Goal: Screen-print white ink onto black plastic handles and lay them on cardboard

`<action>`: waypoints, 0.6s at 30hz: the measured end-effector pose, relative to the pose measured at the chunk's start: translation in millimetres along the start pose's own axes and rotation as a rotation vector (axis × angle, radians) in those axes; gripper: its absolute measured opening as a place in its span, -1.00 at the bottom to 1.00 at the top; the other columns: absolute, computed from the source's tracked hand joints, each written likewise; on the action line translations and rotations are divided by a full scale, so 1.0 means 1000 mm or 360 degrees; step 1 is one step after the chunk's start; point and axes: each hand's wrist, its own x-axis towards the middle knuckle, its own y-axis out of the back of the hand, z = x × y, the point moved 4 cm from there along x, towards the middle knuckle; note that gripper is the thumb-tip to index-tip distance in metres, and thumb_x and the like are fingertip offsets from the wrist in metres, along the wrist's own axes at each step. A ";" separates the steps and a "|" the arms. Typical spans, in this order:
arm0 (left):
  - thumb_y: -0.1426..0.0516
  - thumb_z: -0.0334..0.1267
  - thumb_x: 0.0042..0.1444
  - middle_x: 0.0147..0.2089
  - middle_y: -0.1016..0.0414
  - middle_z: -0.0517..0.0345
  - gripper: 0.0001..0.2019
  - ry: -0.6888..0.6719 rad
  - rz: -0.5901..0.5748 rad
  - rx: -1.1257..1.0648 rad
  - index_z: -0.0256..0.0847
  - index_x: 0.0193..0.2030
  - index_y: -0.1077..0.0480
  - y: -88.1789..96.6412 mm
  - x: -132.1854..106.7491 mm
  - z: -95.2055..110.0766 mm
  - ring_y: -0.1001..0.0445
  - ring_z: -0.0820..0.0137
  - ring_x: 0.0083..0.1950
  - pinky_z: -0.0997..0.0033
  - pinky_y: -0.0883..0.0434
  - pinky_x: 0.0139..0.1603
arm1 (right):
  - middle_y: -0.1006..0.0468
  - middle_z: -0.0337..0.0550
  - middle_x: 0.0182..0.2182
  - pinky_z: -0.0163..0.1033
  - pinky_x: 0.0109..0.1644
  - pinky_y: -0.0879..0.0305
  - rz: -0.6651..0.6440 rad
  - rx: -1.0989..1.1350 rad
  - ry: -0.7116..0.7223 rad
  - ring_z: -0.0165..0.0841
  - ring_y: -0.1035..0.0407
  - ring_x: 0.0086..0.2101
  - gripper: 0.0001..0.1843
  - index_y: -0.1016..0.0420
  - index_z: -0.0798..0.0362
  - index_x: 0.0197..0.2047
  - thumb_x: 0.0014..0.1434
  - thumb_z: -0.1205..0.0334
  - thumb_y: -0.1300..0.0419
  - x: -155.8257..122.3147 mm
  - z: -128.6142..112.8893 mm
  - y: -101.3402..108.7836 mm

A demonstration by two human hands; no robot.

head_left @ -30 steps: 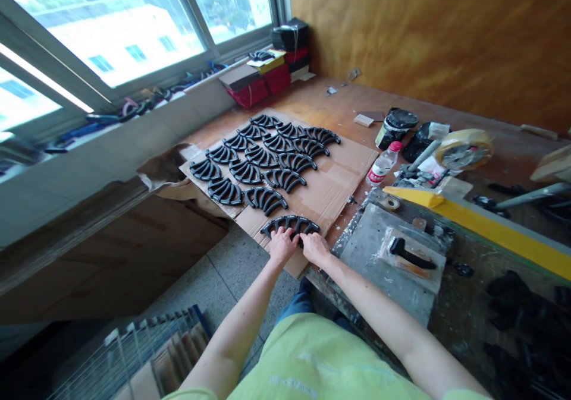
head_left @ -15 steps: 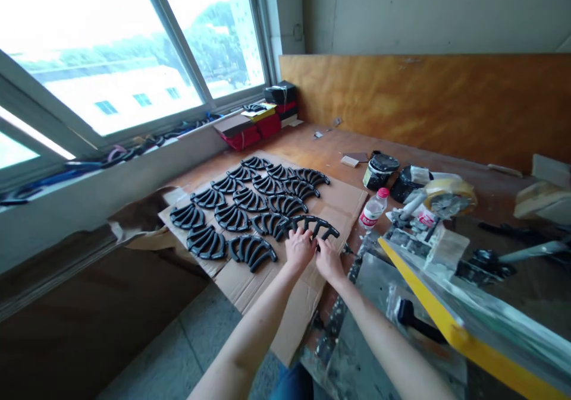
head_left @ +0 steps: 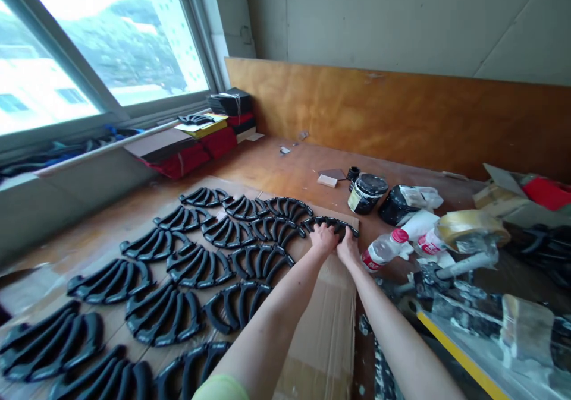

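Toward the far right corner of the cardboard sheet (head_left: 332,317), my left hand (head_left: 325,237) and my right hand (head_left: 347,248) are side by side on one black fan-shaped piece (head_left: 341,222). My left fingers curl over its prongs. My right fingers close on its right end; the fingertips are partly hidden. The piece is at or just above the cardboard; I cannot tell whether it rests there. To its left, several similar pieces lie in rows, such as a nearby black fan-shaped piece (head_left: 276,230), each with curved prongs along an arched strip.
Right of the cardboard stands a clear bottle with a red cap (head_left: 384,249). Behind it are black-smeared tubs (head_left: 368,193) and a tape roll (head_left: 468,229). A yellow-edged bench fixture (head_left: 464,352) fills the lower right. Red and black boxes (head_left: 191,150) line the window sill side.
Both hands have carried the fan-shaped piece from the near right of the rows to the far right end of the cardboard. The view has shifted forward and to the right.
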 end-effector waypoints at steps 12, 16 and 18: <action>-0.05 -0.16 0.20 0.35 -0.12 -0.10 -0.59 -0.0153 0.0188 0.0015 -0.11 0.19 -0.32 0.001 -0.024 -0.017 -0.24 0.04 0.18 0.13 -0.41 -0.01 | -0.35 0.28 0.14 -0.07 0.14 -0.22 -0.0138 0.0277 -0.0245 -0.11 -0.32 0.08 -0.37 -0.04 0.31 0.33 0.19 0.38 0.04 -0.012 -0.018 0.006; -0.08 -0.18 0.18 0.31 -0.21 -0.13 -0.61 -0.0229 0.0379 -0.0086 -0.19 0.13 -0.37 0.012 -0.073 -0.018 -0.27 0.07 0.21 0.10 -0.32 0.15 | -0.33 0.12 0.19 -0.13 0.23 -0.17 -0.0015 0.0590 0.0046 -0.24 -0.22 0.17 -0.35 -0.11 0.20 0.31 0.13 0.49 0.03 -0.085 -0.035 0.046; -0.08 -0.20 0.18 0.26 -0.28 -0.16 -0.65 -0.0279 0.0423 -0.0220 -0.24 0.09 -0.40 0.017 -0.100 -0.013 -0.30 0.12 0.21 0.12 -0.27 0.22 | -0.29 0.03 0.23 -0.14 0.29 -0.11 0.0035 0.0677 0.0244 -0.29 -0.15 0.22 -0.37 -0.17 0.13 0.29 0.13 0.50 0.02 -0.136 -0.037 0.070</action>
